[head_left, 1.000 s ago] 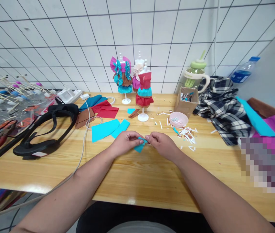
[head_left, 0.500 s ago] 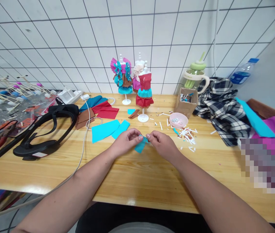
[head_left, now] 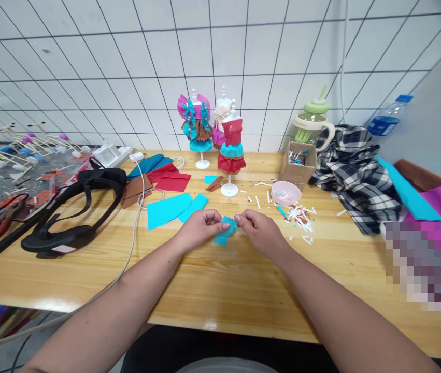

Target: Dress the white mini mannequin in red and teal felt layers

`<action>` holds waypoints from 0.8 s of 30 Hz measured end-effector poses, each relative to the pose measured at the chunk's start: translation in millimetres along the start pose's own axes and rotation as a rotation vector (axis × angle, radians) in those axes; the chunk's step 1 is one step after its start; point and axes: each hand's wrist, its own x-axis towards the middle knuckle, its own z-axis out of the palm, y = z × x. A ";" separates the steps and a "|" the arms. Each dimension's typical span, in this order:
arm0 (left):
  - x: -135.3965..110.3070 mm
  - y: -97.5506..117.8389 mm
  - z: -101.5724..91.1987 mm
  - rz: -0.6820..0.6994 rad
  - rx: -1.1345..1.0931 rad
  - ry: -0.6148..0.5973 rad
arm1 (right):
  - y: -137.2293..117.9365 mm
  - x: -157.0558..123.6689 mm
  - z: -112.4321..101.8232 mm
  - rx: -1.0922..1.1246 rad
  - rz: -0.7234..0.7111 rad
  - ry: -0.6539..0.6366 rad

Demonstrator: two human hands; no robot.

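Observation:
Between my two hands, just above the table, is a small turquoise piece of crepe paper (head_left: 223, 237), partly folded at its upper end. My left hand (head_left: 203, 228) pinches it between thumb and fingers from the left. At its upper right edge, the fingertips of my right hand (head_left: 259, 230) are closed on it. Larger turquoise sheets (head_left: 169, 210) lie flat to the left of my left hand. Behind the hands stands a small white dress form (head_left: 229, 187) wearing a red and turquoise paper dress. Two more dressed forms (head_left: 202, 163) stand behind it.
A pink bowl (head_left: 286, 194) with small bits and scattered white strips (head_left: 301, 216) lie right of my hands. Farther back are a cardboard box (head_left: 298, 165), a green-lidded cup (head_left: 313, 122) and a plaid cloth (head_left: 354, 166). A black headset (head_left: 55, 239) and white cable (head_left: 132, 243) lie left.
The upper part of the turquoise paper has turned to show more of its face between my hands. My left fingers have shifted slightly; both hands stay in about the same place.

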 end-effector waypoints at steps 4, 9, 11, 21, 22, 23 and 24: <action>-1.4 2.6 2.2 -0.039 -0.174 -0.095 | 0.7 0.4 1.1 -0.004 -0.021 -0.007; -1.0 1.7 2.2 -0.029 -0.192 -0.058 | 0.9 -0.2 2.5 -0.006 -0.034 -0.022; -0.6 1.1 1.8 -0.023 -0.214 -0.078 | 1.2 -0.5 3.1 0.008 -0.040 -0.038; -1.3 2.7 2.7 -0.042 -0.263 -0.088 | 1.9 2.3 2.3 0.042 -0.005 -0.068; -1.3 2.4 2.7 -0.048 -0.264 -0.093 | 2.1 2.6 2.2 0.040 -0.005 -0.066; -1.2 2.0 2.7 -0.051 -0.266 -0.102 | 2.4 2.8 2.3 0.037 -0.006 -0.063; -1.1 1.5 2.7 -0.048 -0.266 -0.110 | 2.7 2.8 2.4 0.034 -0.009 -0.060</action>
